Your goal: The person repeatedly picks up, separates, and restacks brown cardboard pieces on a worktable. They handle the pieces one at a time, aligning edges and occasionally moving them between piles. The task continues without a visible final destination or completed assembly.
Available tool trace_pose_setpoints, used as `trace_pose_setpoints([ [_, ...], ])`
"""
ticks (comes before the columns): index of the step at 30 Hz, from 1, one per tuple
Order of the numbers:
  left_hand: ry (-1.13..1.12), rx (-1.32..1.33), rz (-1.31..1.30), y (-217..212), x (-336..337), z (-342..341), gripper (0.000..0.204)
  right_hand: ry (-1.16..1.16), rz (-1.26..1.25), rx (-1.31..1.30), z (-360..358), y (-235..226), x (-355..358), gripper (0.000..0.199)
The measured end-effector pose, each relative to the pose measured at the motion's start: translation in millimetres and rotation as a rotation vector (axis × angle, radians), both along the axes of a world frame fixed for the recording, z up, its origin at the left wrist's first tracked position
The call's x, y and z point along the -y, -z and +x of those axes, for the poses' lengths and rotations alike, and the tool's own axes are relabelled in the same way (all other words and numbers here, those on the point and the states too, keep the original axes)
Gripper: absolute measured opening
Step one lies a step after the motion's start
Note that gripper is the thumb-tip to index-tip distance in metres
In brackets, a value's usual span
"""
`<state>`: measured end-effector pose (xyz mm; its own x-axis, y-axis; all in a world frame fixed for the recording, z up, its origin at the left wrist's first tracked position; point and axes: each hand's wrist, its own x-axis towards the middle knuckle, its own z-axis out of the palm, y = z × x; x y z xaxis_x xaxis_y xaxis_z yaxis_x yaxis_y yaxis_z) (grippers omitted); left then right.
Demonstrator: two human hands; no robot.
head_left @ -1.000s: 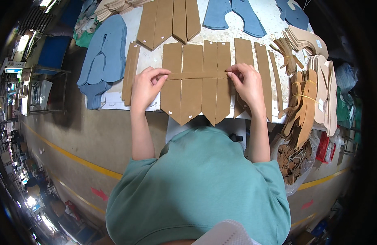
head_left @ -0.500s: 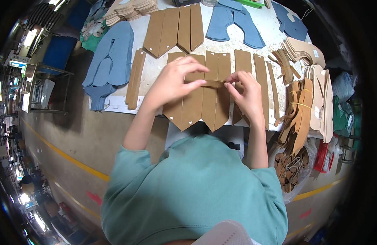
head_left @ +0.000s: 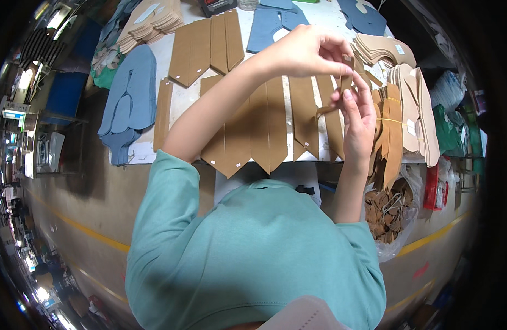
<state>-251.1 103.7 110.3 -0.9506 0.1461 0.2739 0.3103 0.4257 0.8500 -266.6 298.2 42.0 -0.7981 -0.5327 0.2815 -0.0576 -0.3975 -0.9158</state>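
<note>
A narrow brown strip (head_left: 347,82), leather-like, is held upright between my two hands at the right part of the table. My left hand (head_left: 311,52) reaches across from the left, thumb and fingers pinched on the strip's upper end. Below it, my right hand (head_left: 358,118) has its fingers closed around the lower part, and a curled brown end sticks out to the left of them. Whether it is one strip or several stacked together, I cannot tell. Pointed brown panels (head_left: 259,126) lie in a row under my left forearm, with longer brown strips (head_left: 304,118) to their right.
Blue cut pieces (head_left: 129,93) stand stacked at the left, beige stacks (head_left: 151,22) behind. More brown panels (head_left: 193,49) lie farther back. At the right are tied brown strips (head_left: 393,135), beige pieces (head_left: 421,115) and a plastic bag of brown pieces (head_left: 388,214) below the table edge.
Both hands have moved right from the middle panels, and the thin cord-like loop between them is out of sight. They now grip a narrow brown strip. The view has shifted slightly.
</note>
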Motion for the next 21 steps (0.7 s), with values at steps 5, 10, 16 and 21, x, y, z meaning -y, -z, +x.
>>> trace_pose_setpoints([
  [5, 0.052, 0.151, 0.175, 34.9, 8.9, -63.1, 0.025, 0.283, 0.287, -0.105, -28.0, 22.9, -30.3, 0.032],
  [10, -0.109, 0.127, -0.166, 82.2, 9.6, -115.0, 0.028, 0.537, 0.779, -0.416, -33.7, 46.2, -43.0, 0.029],
  [16, -0.126, 0.162, -0.379, 122.3, -6.1, -132.8, 0.025, 0.598, 1.102, -0.637, -26.0, 59.4, -38.2, 0.027],
  [21, -0.141, 0.117, -0.505, 132.1, -7.2, -133.4, 0.025, 0.561, 1.169, -0.626, -23.4, 61.4, -39.1, 0.031],
])
